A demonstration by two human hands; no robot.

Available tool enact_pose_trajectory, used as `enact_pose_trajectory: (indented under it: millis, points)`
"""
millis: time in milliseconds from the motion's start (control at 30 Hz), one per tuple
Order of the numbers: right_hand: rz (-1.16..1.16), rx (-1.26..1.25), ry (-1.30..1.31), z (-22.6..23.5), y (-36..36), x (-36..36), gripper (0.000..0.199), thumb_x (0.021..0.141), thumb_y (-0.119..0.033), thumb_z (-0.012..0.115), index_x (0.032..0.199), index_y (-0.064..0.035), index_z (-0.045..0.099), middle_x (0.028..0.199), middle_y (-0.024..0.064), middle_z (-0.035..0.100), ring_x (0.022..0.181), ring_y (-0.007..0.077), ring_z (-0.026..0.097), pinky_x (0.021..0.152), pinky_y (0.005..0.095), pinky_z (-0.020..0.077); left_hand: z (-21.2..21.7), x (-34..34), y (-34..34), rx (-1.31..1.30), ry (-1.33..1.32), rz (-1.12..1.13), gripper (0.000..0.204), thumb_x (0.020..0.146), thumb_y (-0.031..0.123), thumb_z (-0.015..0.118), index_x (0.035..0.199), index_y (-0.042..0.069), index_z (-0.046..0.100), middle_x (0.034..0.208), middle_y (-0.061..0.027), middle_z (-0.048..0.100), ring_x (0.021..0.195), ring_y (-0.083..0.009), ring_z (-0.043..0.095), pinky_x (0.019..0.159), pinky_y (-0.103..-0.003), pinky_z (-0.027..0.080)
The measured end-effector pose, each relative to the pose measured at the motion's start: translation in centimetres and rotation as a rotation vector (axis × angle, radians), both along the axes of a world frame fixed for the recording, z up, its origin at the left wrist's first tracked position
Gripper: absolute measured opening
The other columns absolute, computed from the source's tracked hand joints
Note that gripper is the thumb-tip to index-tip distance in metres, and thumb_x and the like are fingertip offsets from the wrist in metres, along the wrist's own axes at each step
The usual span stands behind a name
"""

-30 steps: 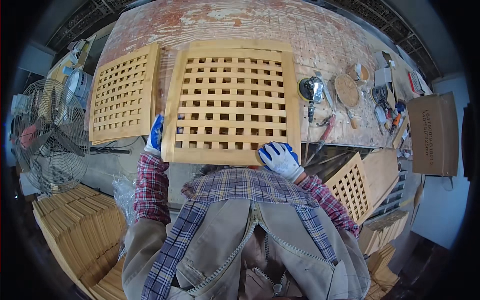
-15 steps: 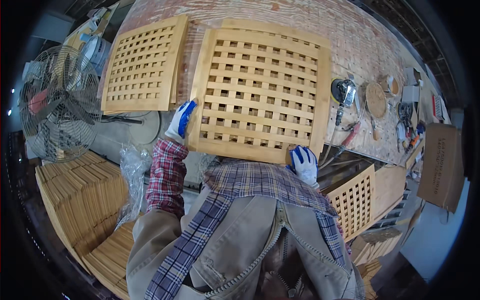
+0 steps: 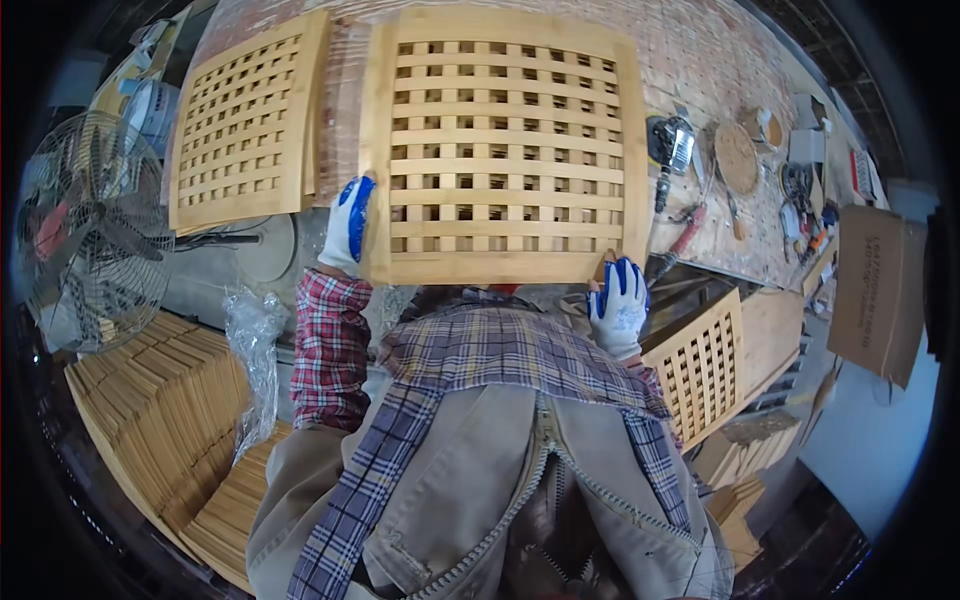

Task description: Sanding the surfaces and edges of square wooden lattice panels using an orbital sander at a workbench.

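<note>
A square, light wooden lattice panel [image 3: 490, 268] lies on the workbench in front of me, its near edge reaching past the bench front; a second panel beneath is mostly hidden. My left hand [image 3: 346, 225], in a white glove with blue coating, grips the panel's left edge near its lower corner. At the lower right corner my right hand [image 3: 620, 305], gloved likewise, has thumb and fingers closed on the edge. To the left, more lattice panels [image 3: 240, 125] lie stacked.
A sander [image 3: 672, 140], a red-handled tool [image 3: 688, 230] and a round wooden piece [image 3: 737, 158] lie on the bench at right. A wire-guarded fan [image 3: 95, 225] stands left, above stacked wooden pieces [image 3: 155, 400]. Another lattice panel [image 3: 700, 370] leans at lower right, near a cardboard box [image 3: 878, 295].
The upper panel has turned slightly and now sits squared over the one below, whose edges showed at the top and right before. Both hands remain at its edges. The view has shifted slightly.
</note>
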State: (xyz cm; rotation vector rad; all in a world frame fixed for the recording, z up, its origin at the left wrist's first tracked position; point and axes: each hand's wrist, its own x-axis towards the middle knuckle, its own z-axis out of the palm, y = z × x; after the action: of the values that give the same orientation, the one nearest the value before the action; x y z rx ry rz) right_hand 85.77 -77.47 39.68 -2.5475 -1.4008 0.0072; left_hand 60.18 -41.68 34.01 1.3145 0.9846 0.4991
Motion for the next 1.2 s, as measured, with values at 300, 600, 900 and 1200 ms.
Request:
enact_pose_trajectory:
  millis: [300,600,900,1200]
  points:
    - [-0.019,0.014,0.029,0.5,-0.9,-0.8,0.054,0.079,-0.016,0.062,0.129,-0.0017,0.049,0.131,0.0169,0.05,0.122,0.0347,0.046,0.103,0.0467,0.0356,0.1,0.4,-0.3,0.656,0.148,-0.134,0.025,0.098,0.016,0.046,0.102,-0.004,0.059,0.089,-0.0074,0.06,0.082,-0.0169,0.055,0.077,-0.031,0.045]
    - [-0.108,0.074,0.092,-0.4,-1.0,-1.2,0.06,0.077,-0.016,0.063,0.133,-0.0015,0.046,0.133,0.0167,0.049,0.125,0.0341,0.044,0.104,0.0457,0.0356,0.4,1.3,-1.1,0.779,0.199,0.033,0.027,0.098,0.02,0.048,0.084,0.0,0.059,0.07,0.0007,0.046,0.065,-0.0087,0.044,0.061,-0.027,0.039]
    - [-0.142,0.098,0.095,-1.3,-1.5,-1.7,0.065,0.075,-0.015,0.064,0.135,-0.0011,0.044,0.136,0.017,0.046,0.127,0.0349,0.043,0.105,0.0457,0.0347,-0.7,1.1,-1.6,0.33,0.102,0.222,0.024,0.098,0.021,0.053,0.083,0.003,0.062,0.07,0.0055,0.045,0.063,-0.0047,0.04,0.057,-0.024,0.034]
    - [-0.139,0.058,0.091,-1.8,-1.5,-2.0,0.072,0.075,-0.016,0.067,0.138,0.0012,0.038,0.141,0.0191,0.041,0.13,0.0374,0.039,0.106,0.0465,0.0336,-0.3,1.1,-2.5,0.159,0.013,0.342,0.024,0.097,0.024,0.056,0.084,0.006,0.064,0.069,0.0076,0.046,0.058,-0.0021,0.035,0.051,-0.022,0.028]
